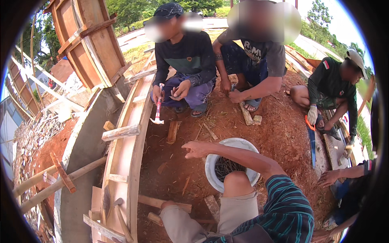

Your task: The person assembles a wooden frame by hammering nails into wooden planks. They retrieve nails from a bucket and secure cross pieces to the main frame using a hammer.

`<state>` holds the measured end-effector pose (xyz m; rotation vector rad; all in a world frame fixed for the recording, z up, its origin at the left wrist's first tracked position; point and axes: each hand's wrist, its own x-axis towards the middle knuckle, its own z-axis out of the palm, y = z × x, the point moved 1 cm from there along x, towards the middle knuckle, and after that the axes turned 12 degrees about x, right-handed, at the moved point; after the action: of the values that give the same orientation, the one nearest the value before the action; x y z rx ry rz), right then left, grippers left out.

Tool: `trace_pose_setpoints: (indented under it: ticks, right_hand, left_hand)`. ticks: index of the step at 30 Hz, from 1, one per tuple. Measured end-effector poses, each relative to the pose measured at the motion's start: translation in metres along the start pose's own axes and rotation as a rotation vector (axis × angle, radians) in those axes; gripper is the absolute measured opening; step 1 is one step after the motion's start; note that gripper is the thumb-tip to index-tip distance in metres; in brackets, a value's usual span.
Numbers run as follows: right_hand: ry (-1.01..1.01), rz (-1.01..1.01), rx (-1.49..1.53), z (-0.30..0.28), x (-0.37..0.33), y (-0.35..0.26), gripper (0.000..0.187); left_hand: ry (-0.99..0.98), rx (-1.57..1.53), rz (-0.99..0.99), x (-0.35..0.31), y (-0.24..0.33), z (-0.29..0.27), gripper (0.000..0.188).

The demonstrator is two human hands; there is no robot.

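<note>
My right hand is held out to the left, fingers stretched, with nothing visible in it. My right forearm passes above a pale round bucket standing by my knee. Thin dark metal pieces, which look like nails, lie inside the bucket. My left hand is out of view. To the left, a hammer with a wooden handle leans on the long, narrow wooden formwork. Across from me, a crouching person holds a claw hammer with a red and white handle.
Another person squats beside the hammer holder. At right, a gloved person holds a handsaw with an orange handle; another person's hand is nearby. Wood offcuts lie on the red soil. A tall wooden column form stands at upper left.
</note>
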<state>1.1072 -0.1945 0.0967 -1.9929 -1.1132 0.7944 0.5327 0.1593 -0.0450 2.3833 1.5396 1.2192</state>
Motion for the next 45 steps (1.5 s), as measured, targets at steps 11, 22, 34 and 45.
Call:
trace_pose_setpoints:
  ticks: [11, 22, 34, 45]
  right_hand:
    - [1.085, -0.053, 0.205, -0.102, -0.277, 0.018, 0.056]
    - [1.788, 0.148, 0.311, -0.189, -0.546, -0.026, 0.081]
    - [1.635, 0.139, 0.042, -0.296, -0.34, 0.067, 0.089]
    - [1.633, 0.14, 0.134, -0.291, -0.458, 0.057, 0.082]
  left_hand:
    - [-0.574, 0.503, 0.776, 0.084, 0.294, 0.145, 0.097]
    - [-0.78, 0.357, 0.716, 0.109, 0.261, 0.2, 0.092]
    - [-0.686, 0.228, 0.652, 0.105, 0.272, 0.208, 0.073]
    - [-0.484, 0.283, 0.749, 0.101, 0.237, 0.225, 0.074]
